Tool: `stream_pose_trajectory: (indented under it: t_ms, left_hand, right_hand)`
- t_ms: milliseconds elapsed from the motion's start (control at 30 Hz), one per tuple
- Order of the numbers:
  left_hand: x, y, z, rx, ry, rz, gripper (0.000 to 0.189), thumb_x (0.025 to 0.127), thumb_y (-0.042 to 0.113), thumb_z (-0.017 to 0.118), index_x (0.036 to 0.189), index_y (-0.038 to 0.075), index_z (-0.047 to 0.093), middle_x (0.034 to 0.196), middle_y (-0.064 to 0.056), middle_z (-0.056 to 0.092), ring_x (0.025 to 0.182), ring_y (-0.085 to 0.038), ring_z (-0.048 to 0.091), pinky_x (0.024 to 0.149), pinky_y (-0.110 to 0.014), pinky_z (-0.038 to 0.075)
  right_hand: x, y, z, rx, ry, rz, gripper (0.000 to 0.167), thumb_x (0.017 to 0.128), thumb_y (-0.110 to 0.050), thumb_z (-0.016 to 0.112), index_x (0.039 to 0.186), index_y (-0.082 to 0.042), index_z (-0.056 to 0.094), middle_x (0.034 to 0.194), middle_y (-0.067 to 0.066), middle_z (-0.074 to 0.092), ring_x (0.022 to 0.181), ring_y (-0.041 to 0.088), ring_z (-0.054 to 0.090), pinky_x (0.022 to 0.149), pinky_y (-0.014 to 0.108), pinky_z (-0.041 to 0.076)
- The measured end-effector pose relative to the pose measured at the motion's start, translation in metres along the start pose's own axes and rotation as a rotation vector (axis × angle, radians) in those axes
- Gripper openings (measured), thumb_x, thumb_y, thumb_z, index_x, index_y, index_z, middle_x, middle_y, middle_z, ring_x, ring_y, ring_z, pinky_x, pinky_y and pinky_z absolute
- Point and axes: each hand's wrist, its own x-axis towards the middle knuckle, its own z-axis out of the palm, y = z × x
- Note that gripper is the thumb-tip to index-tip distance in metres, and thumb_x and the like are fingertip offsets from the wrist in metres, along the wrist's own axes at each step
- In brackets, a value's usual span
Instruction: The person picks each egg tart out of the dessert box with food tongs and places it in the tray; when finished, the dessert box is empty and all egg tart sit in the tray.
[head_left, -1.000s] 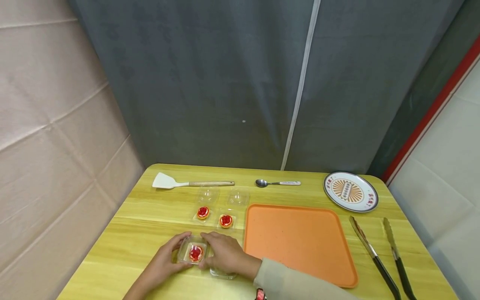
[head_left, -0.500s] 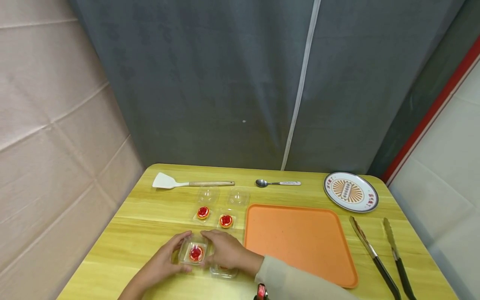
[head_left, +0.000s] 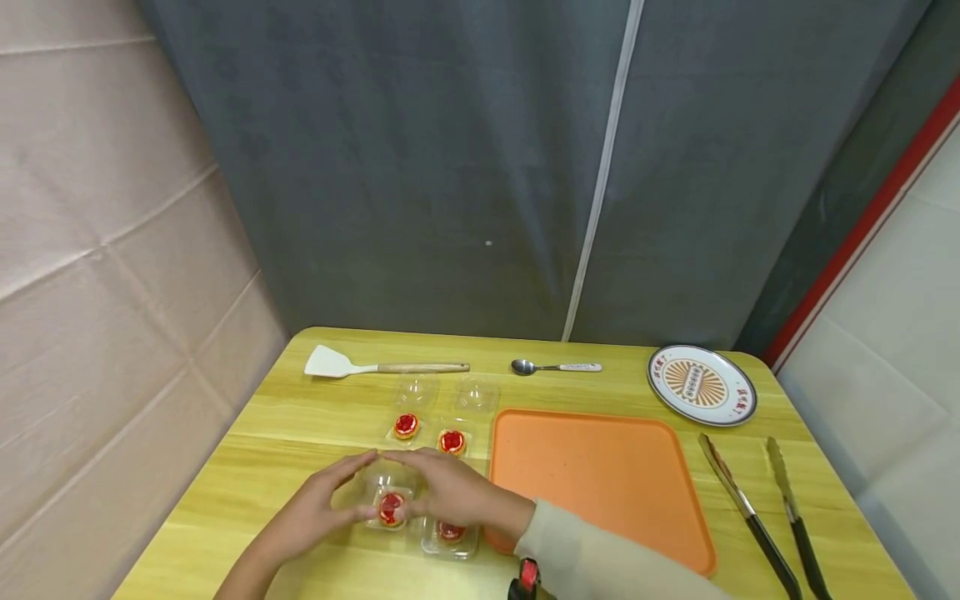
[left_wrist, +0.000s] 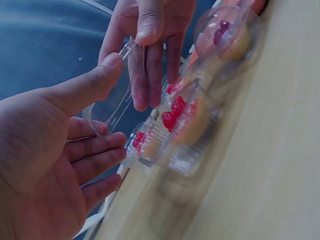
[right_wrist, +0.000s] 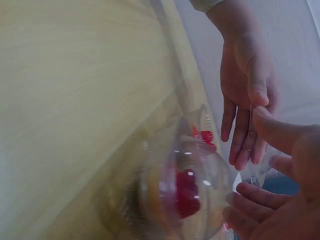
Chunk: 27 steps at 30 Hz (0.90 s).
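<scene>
At lower centre, the clear lid [left_wrist: 106, 107] now stands raised above the red-topped tart [head_left: 391, 508]; left hand [head_left: 318, 507] and right hand [head_left: 450, 492], partly open, pinch its edges, so the opening seems under way.

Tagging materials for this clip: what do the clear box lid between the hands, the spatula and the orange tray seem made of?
Clear box lid: probably thin, glossy plastic; transparent with glinting edges.
Spatula: smooth white head, perhaps silicone or nylon; tan handle, apparently wooden by its colour.
Orange tray: likely moulded plastic, fairly matte; even colour, rounded corners.
</scene>
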Motion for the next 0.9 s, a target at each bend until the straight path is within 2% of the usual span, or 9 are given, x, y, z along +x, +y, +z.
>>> stream_pose_trajectory:
  t_ms: [100, 167, 233, 300, 367, 467, 567, 767, 900]
  left_hand:
    - [0.002, 0.005, -0.004, -0.007, 0.025, 0.010, 0.070, 0.096, 0.031, 0.074, 0.155, 0.009, 0.045, 0.150, -0.013, 0.056, 0.136, -0.042, 0.053, 0.111, -0.061, 0.043]
    - [0.003, 0.008, -0.005, 0.012, 0.067, 0.043, 0.070, 0.097, 0.025, 0.072, 0.158, 0.011, 0.041, 0.148, -0.013, 0.058, 0.134, -0.039, 0.056, 0.110, -0.056, 0.046]
    - [0.004, 0.012, -0.005, 0.057, 0.131, 0.090, 0.079, 0.094, 0.021, 0.076, 0.161, 0.015, 0.035, 0.147, -0.013, 0.059, 0.133, -0.036, 0.058, 0.107, -0.054, 0.049]
    - [0.004, 0.016, -0.004, 0.157, 0.210, 0.156, 0.096, 0.086, 0.020, 0.084, 0.164, 0.019, 0.029, 0.151, -0.012, 0.055, 0.133, -0.035, 0.057, 0.105, -0.054, 0.050]
    - [0.005, 0.020, -0.003, 0.281, 0.282, 0.230, 0.112, 0.074, 0.020, 0.092, 0.165, 0.018, 0.026, 0.157, -0.010, 0.049, 0.134, -0.035, 0.055, 0.103, -0.054, 0.051]
    - [0.007, 0.023, -0.003, 0.474, 0.353, 0.327, 0.121, 0.064, 0.023, 0.097, 0.164, 0.012, 0.029, 0.162, -0.008, 0.042, 0.132, -0.035, 0.056, 0.100, -0.050, 0.054]
    - [0.009, 0.025, -0.003, 0.562, 0.375, 0.385, 0.113, 0.067, 0.024, 0.095, 0.161, 0.009, 0.035, 0.158, -0.006, 0.046, 0.127, -0.032, 0.060, 0.095, -0.045, 0.058]
    - [0.013, 0.025, -0.007, 0.585, 0.397, 0.443, 0.086, 0.082, 0.030, 0.085, 0.155, 0.011, 0.046, 0.142, -0.006, 0.060, 0.119, -0.028, 0.066, 0.091, -0.042, 0.059]
    - [0.014, 0.024, -0.009, 0.563, 0.349, 0.415, 0.093, 0.077, 0.028, 0.090, 0.156, 0.013, 0.045, 0.137, -0.004, 0.061, 0.116, -0.027, 0.067, 0.089, -0.043, 0.061]
  right_hand:
    - [0.001, -0.001, -0.010, 0.156, -0.048, 0.000, 0.075, 0.094, -0.043, 0.074, 0.159, -0.031, 0.039, 0.154, 0.001, 0.052, 0.138, 0.021, 0.052, 0.110, 0.042, 0.049]
    - [0.002, 0.000, -0.015, 0.323, -0.091, 0.029, 0.070, 0.097, -0.039, 0.072, 0.159, -0.027, 0.041, 0.150, 0.006, 0.056, 0.135, 0.022, 0.056, 0.107, 0.039, 0.051]
    - [0.003, 0.000, -0.020, 0.537, -0.144, 0.067, 0.064, 0.101, -0.033, 0.068, 0.159, -0.022, 0.042, 0.146, 0.014, 0.058, 0.132, 0.027, 0.058, 0.107, 0.039, 0.052]
    - [0.004, 0.002, -0.023, 0.752, -0.198, 0.112, 0.059, 0.105, -0.030, 0.063, 0.158, -0.018, 0.042, 0.144, 0.019, 0.059, 0.130, 0.031, 0.060, 0.108, 0.041, 0.052]
    - [0.005, 0.003, -0.026, 0.958, -0.248, 0.157, 0.056, 0.107, -0.031, 0.057, 0.158, -0.015, 0.041, 0.142, 0.023, 0.059, 0.130, 0.035, 0.060, 0.108, 0.045, 0.052]
    - [0.006, 0.006, -0.028, 1.168, -0.316, 0.206, 0.059, 0.109, -0.039, 0.050, 0.160, -0.012, 0.037, 0.143, 0.024, 0.058, 0.132, 0.038, 0.059, 0.110, 0.046, 0.050]
    - [0.007, 0.008, -0.028, 1.265, -0.374, 0.228, 0.064, 0.109, -0.046, 0.047, 0.161, -0.010, 0.034, 0.144, 0.025, 0.057, 0.132, 0.038, 0.058, 0.112, 0.046, 0.048]
    - [0.010, 0.010, -0.025, 1.300, -0.418, 0.279, 0.064, 0.110, -0.050, 0.039, 0.158, -0.009, 0.038, 0.143, 0.028, 0.057, 0.129, 0.036, 0.061, 0.111, 0.045, 0.049]
    - [0.012, 0.012, -0.022, 1.306, -0.417, 0.312, 0.065, 0.108, -0.056, 0.039, 0.155, -0.011, 0.044, 0.137, 0.026, 0.063, 0.127, 0.037, 0.062, 0.109, 0.044, 0.051]
